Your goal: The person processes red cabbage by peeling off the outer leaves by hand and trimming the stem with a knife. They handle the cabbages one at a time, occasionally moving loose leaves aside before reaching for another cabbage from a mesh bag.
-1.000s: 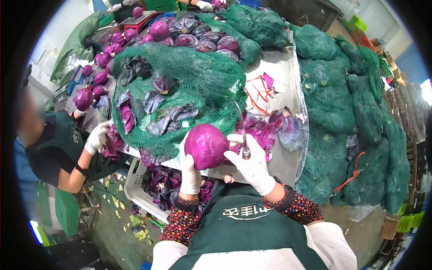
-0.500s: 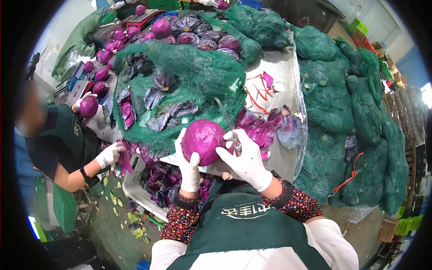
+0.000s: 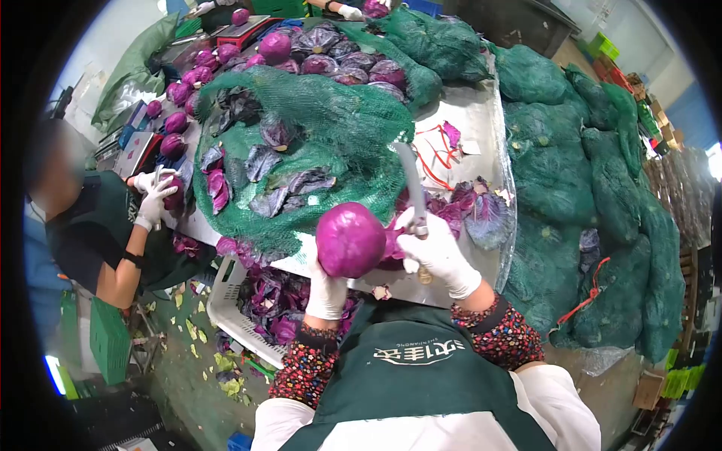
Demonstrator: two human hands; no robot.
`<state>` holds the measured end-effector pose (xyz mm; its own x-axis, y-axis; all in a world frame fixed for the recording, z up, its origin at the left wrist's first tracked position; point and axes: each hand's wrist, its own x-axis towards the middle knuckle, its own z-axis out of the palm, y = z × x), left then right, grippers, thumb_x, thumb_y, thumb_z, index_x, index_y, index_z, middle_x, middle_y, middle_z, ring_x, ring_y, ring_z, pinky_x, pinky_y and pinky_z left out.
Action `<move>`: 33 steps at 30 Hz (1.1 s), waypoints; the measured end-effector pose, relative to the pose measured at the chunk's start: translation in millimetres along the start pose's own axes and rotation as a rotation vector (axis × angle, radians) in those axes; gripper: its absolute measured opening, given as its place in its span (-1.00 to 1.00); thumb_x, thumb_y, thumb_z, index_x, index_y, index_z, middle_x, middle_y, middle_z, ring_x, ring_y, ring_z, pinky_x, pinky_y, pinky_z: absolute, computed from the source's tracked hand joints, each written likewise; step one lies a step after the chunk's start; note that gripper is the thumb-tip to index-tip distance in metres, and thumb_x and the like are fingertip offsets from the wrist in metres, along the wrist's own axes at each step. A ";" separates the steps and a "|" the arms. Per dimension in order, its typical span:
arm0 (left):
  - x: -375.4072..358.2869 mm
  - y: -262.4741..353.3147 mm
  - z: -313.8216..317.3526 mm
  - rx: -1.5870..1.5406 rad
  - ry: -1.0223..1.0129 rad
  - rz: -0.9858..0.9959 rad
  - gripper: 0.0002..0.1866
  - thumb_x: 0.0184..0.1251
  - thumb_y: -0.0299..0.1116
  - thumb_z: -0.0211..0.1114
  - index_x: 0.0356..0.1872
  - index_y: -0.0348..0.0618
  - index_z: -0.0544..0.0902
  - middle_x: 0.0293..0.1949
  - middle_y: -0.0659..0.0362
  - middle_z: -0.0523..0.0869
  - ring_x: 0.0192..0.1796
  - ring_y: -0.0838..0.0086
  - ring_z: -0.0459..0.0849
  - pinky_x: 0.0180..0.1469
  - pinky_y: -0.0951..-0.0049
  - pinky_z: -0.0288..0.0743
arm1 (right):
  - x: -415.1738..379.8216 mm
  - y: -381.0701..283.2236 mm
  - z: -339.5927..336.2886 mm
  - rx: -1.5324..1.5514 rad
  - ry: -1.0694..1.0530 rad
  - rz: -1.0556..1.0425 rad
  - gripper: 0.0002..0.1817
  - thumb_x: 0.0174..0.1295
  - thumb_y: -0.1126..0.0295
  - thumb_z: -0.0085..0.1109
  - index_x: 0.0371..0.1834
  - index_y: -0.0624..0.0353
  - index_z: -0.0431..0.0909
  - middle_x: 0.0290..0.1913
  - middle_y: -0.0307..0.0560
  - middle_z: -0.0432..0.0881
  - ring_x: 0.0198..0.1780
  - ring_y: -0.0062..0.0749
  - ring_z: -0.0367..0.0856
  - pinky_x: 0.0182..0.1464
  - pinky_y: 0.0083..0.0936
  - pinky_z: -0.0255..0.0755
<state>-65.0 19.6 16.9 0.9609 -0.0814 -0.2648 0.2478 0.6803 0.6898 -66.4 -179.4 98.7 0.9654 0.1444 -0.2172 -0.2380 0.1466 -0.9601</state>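
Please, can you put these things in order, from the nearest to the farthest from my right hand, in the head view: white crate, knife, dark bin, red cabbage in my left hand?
1. Knife: in your right hand.
2. Red cabbage: to the left, in your left hand.
3. White crate: farther left, by the near edge of the table.
4. Dark bin: beyond the table's far end.

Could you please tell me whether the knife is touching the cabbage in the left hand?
Apart: in the head view, loose leaves show between the knife and the cabbage in the left hand.
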 end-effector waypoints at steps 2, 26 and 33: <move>-6.1 7.3 1.7 -0.201 -0.104 -0.191 -0.23 0.30 0.32 0.07 0.40 0.10 0.32 0.36 0.09 0.42 0.34 0.19 0.48 0.35 0.02 0.42 | 3.1 8.6 -9.6 -0.166 0.131 -0.031 -0.83 0.21 0.50 0.23 -0.17 0.20 0.47 -0.50 -0.29 0.51 -0.61 -0.63 0.51 -0.54 -0.61 0.42; 33.8 50.0 -30.4 -0.153 0.013 0.031 -0.27 0.28 0.25 0.20 0.42 0.24 0.30 0.31 0.13 0.50 0.32 0.16 0.50 0.26 -0.06 0.47 | 31.5 44.9 72.9 -0.227 0.032 -0.293 -0.88 0.23 0.48 0.30 -0.23 0.17 0.54 -0.59 -0.30 0.50 -0.81 -0.71 0.33 -0.77 -0.68 0.16; 183.5 164.9 -103.5 -0.366 0.211 -0.012 -0.24 0.16 0.40 0.16 0.26 0.13 0.48 0.21 0.01 0.54 0.11 -0.01 0.60 0.04 0.01 0.61 | 25.5 73.0 24.2 -0.227 0.094 0.075 -0.82 0.26 0.35 0.29 -0.17 0.19 0.59 -0.36 -0.23 0.66 -0.45 -0.65 0.57 -0.40 -0.59 0.46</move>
<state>139.4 192.2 12.3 0.9023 0.0341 -0.4297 0.1618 0.8972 0.4109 -61.7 -141.3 27.4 0.9541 0.0533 -0.2946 -0.2896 -0.0862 -0.9533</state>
